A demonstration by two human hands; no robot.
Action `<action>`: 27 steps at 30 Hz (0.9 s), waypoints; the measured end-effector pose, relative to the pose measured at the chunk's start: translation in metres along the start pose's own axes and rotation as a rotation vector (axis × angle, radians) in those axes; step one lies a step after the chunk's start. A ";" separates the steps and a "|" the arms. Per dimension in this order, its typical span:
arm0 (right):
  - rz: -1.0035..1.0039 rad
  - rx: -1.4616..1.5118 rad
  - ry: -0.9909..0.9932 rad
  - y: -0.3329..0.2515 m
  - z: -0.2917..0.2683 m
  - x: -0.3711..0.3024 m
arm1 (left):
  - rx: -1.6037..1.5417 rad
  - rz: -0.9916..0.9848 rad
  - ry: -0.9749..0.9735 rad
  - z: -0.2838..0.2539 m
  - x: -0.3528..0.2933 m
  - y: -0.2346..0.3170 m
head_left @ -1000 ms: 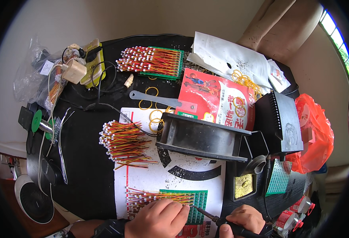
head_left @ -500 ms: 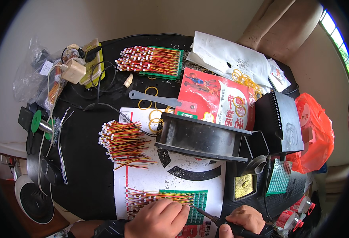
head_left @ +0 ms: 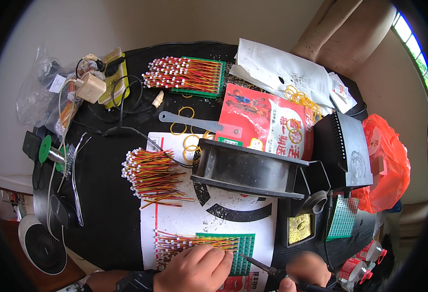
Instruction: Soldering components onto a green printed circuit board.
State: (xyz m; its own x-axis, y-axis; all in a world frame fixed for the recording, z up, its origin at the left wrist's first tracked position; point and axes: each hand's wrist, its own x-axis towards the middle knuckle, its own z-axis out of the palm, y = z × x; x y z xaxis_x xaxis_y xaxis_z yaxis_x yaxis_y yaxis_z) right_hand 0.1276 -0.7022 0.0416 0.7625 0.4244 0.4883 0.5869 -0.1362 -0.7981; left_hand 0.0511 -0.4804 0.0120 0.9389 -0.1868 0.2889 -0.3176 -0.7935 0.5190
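Close to the front edge of the table lies a green circuit board (head_left: 245, 242), with rows of red and yellow wires (head_left: 175, 238) with white connectors running off its left side. My left hand (head_left: 199, 265) rests over the wires, its fingers pinched together on a wire at the board; the fingertips partly hide it. In my right hand (head_left: 307, 269), partly blurred, is a soldering iron (head_left: 261, 264) with a dark handle. Its tip points left, over the board's right part, just right of my left fingertips.
A loose wire bundle (head_left: 153, 175) lies left of a black fan frame (head_left: 248, 165). Farther back sits another wired board (head_left: 199, 75). Right of the fan stand a black box (head_left: 347, 151), a yellow sponge tray (head_left: 299, 228) and a red plastic bag (head_left: 389, 165). A solder spool (head_left: 53, 154) is far left.
My right hand and the soldering iron have shifted slightly right, taking the tip a little away from my left fingertips. My left hand stays nearly in place.
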 end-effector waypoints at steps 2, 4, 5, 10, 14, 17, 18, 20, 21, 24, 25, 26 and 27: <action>-0.006 -0.009 0.010 0.002 -0.001 -0.004 | -0.004 0.001 0.001 0.001 -0.001 0.000; -0.022 -0.025 0.036 0.003 -0.002 -0.009 | -0.020 -0.008 -0.007 0.000 -0.001 0.000; -0.040 -0.021 0.061 0.005 -0.002 -0.012 | -0.031 -0.018 -0.016 0.000 -0.001 0.000; -0.119 -0.092 0.224 0.011 0.002 -0.032 | -0.140 -0.078 0.094 -0.019 0.007 -0.008; -0.163 -0.268 0.329 0.018 0.003 -0.042 | 0.080 -0.272 0.271 -0.058 0.010 -0.035; -0.255 -0.324 0.235 0.018 0.000 -0.043 | 0.290 -0.361 0.266 -0.074 0.009 -0.057; -0.228 -0.294 0.237 0.018 -0.001 -0.042 | 0.343 -0.381 0.257 -0.075 0.008 -0.062; -0.192 -0.268 0.246 0.016 -0.001 -0.040 | 0.370 -0.374 0.197 -0.072 0.006 -0.068; -0.182 -0.274 0.250 0.015 0.000 -0.040 | 0.373 -0.377 0.163 -0.069 0.006 -0.070; -0.161 -0.240 0.235 0.012 0.000 -0.039 | 0.409 -0.383 0.111 -0.062 0.005 -0.072; -0.156 -0.222 0.226 0.012 -0.001 -0.039 | 0.402 -0.388 0.105 -0.061 0.005 -0.073; -0.174 -0.254 0.210 0.012 -0.002 -0.040 | 0.396 -0.391 0.099 -0.060 0.006 -0.074; -0.193 -0.286 0.193 0.013 -0.003 -0.041 | 0.389 -0.393 0.094 -0.059 0.006 -0.074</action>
State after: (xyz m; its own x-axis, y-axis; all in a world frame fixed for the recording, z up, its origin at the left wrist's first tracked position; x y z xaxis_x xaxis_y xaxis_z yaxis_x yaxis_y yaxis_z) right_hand 0.1051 -0.7239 0.0123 0.6522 0.2937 0.6989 0.7556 -0.3262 -0.5680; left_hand 0.0726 -0.3886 0.0227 0.9553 0.2046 0.2133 0.1429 -0.9515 0.2726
